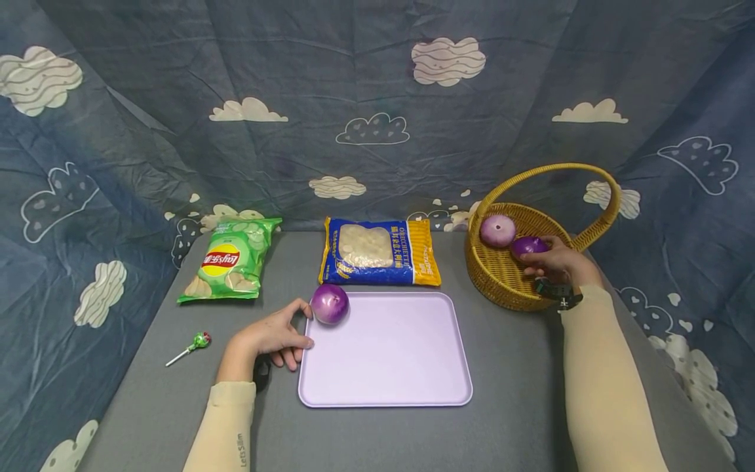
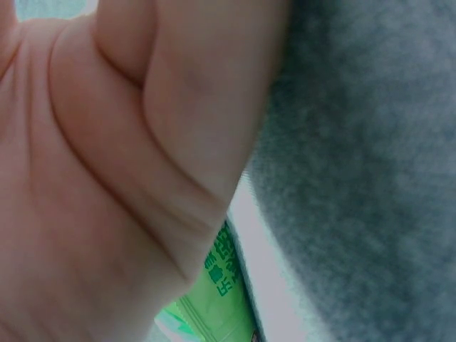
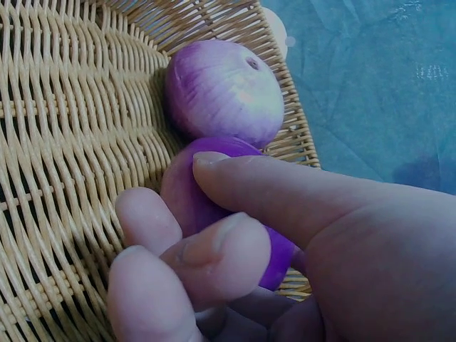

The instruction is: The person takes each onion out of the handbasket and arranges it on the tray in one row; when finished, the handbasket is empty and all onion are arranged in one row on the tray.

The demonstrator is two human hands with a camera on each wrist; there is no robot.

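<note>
In the head view my right hand reaches into the wicker basket and grips a purple onion. The right wrist view shows the thumb lying across this onion, with fingertips round its near side. A paler purple onion sits right beside it against the basket wall. My left hand rests at the left edge of the lilac tray, fingers loosely bent, thumb tip on the rim. Close to its index fingertip, another purple onion lies in the tray's far left corner.
A blue and yellow pasta bag lies just behind the tray. To the left are a green chip bag and a lollipop on the grey table. The basket's tall handle arches above it. A cloud-patterned cloth hangs behind.
</note>
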